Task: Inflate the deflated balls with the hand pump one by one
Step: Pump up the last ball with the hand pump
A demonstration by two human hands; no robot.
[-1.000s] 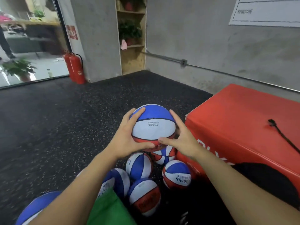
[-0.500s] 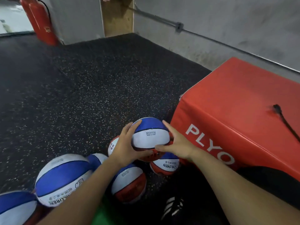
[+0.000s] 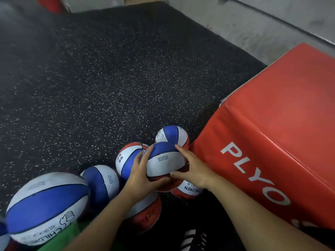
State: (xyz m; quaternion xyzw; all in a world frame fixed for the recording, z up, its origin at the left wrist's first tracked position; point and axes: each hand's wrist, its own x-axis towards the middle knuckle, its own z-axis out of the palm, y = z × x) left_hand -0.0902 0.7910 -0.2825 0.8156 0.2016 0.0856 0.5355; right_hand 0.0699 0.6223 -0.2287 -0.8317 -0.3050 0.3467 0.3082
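Both hands hold one ball over the cluster on the floor.
The left hand (image 3: 140, 175) and right hand (image 3: 193, 169) curl round the red, white and blue ball (image 3: 164, 163), just beside the red plyo box (image 3: 272, 124), with other balls (image 3: 47, 209) around it on the speckled floor (image 3: 108, 78).

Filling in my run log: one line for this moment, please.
left hand + right hand: grip ball | over floor balls beside red box | pump: unseen
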